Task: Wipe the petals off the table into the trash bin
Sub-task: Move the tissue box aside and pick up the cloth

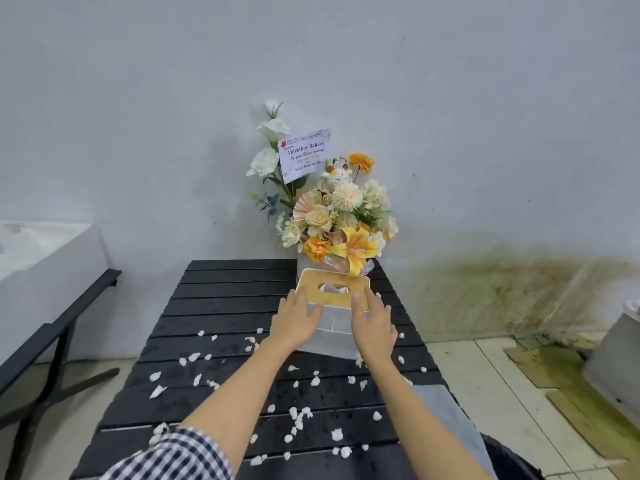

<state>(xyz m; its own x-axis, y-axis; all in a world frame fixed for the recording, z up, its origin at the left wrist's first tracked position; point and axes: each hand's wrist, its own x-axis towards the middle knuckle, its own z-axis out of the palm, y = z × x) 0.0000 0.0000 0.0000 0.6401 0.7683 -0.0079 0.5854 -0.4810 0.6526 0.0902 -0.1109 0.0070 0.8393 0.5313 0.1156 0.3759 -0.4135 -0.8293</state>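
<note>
Black slatted table (pixel 221 306): petals (pixel 298 415) lie nearer than both open hands, left hand (pixel 294 320) and right hand (pixel 372 327), which flank the tissue box (pixel 332 296) without grasping it.

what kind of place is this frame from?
Probably a back or utility area of a shop, perhaps a bakery: the card in the flower arrangement reads "Velvetboy Bakery", and the bare wall is stained green above a tiled floor.
</note>
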